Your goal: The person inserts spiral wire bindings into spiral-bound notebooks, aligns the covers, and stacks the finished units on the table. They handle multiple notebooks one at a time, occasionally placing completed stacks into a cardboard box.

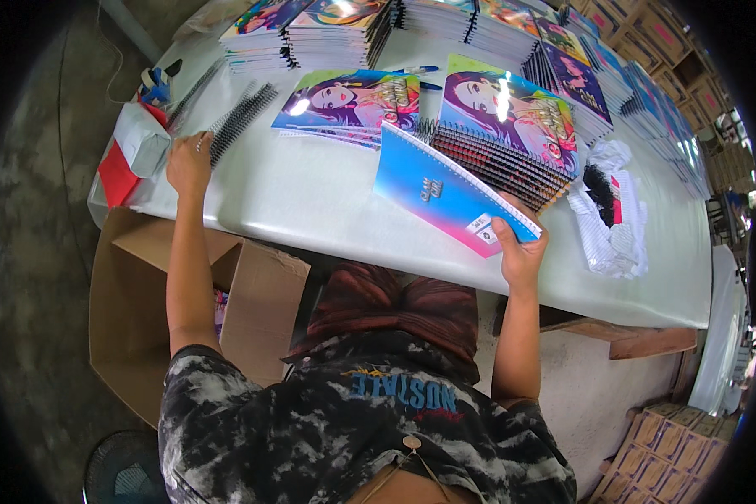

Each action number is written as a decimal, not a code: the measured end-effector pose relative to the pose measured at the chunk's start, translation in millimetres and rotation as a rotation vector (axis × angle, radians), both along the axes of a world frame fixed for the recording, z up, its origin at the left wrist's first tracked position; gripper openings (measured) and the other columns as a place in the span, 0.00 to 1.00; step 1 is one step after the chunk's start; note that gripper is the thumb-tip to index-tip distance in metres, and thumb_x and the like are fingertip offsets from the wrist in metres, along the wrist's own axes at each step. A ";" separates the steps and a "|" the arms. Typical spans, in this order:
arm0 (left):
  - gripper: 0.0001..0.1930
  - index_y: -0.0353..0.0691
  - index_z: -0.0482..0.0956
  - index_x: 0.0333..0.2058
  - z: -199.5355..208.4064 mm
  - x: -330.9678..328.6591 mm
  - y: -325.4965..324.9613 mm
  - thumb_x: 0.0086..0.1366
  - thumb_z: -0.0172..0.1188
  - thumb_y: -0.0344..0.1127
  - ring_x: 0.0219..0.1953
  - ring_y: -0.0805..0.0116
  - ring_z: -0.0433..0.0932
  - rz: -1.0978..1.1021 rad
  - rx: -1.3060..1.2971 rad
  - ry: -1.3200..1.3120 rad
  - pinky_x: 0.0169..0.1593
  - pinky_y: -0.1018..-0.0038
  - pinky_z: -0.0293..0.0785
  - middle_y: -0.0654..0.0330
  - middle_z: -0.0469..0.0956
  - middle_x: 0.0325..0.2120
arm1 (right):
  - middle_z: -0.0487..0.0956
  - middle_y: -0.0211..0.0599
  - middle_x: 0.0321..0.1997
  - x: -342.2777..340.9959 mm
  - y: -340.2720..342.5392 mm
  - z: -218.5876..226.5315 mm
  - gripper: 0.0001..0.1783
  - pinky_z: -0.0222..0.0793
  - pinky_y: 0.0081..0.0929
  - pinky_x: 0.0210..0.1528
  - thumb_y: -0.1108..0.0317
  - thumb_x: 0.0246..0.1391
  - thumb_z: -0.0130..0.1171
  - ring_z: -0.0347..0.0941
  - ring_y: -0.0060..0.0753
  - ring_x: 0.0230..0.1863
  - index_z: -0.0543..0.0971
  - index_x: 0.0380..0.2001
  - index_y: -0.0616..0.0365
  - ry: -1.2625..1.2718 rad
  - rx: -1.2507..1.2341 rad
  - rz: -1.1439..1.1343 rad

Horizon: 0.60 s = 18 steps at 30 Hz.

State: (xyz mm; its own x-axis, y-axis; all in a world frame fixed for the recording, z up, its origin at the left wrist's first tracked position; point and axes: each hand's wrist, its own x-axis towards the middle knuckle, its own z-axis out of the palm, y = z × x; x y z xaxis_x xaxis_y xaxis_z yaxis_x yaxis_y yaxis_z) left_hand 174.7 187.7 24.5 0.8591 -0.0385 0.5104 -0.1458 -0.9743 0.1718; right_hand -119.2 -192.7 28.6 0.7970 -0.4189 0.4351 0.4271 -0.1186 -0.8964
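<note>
In my right hand (522,252) is a blue and pink notebook (441,189), tilted above the table, thumb on its cover. A row of punched holes runs along its upper long edge. Right behind it lies a stack of notebooks with black spiral bindings (512,164), topped by a colourful illustrated cover (496,105). My left hand (190,164) is at the table's left side, fingers bent together beside a bundle of black spiral coils (239,122). What those fingers pinch, if anything, is too small to make out. More coils (195,92) lie just beyond.
Another pile of illustrated covers (353,105) lies mid-table, pens (416,70) behind it. Tall notebook stacks (340,34) line the far edge. A white wrapped package (141,139) on red material is at left, a crumpled white bag (626,227) at right. A cardboard box (260,294) stands below.
</note>
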 end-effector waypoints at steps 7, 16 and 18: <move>0.14 0.47 0.71 0.46 0.3 31.8 13.4 0.63 0.49 0.41 0.32 0.61 0.75 -0.126 -0.267 0.108 0.38 0.70 0.69 0.55 0.77 0.30 | 0.76 0.43 0.44 5.8 -1.0 2.0 0.14 0.65 0.23 0.48 0.78 0.48 0.57 0.71 0.26 0.43 0.74 0.41 0.68 0.008 -0.077 -0.033; 0.14 0.35 0.71 0.45 83.9 -48.9 -52.8 0.63 0.53 0.35 0.29 0.76 0.71 -0.578 -0.521 -0.260 0.38 0.79 0.67 0.62 0.74 0.26 | 0.76 0.36 0.41 5.7 0.2 -7.7 0.16 0.65 0.17 0.43 0.79 0.47 0.59 0.70 0.20 0.40 0.74 0.42 0.67 -0.021 -0.103 -0.035; 0.12 0.36 0.75 0.41 87.2 -62.5 -79.1 0.65 0.49 0.37 0.27 0.75 0.68 -0.769 -0.618 -0.385 0.36 0.78 0.67 0.62 0.71 0.26 | 0.77 0.35 0.40 8.2 1.7 -6.5 0.16 0.66 0.16 0.42 0.79 0.47 0.59 0.70 0.19 0.39 0.74 0.43 0.67 0.040 -0.033 -0.048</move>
State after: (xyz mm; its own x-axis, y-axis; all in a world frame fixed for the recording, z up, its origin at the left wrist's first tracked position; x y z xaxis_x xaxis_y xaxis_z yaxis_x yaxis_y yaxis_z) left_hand 112.2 108.6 111.6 0.4901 -0.1437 0.8598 -0.8363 -0.3555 0.4173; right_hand -111.0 -191.0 22.2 0.7933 -0.4431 0.4175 0.3839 -0.1680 -0.9079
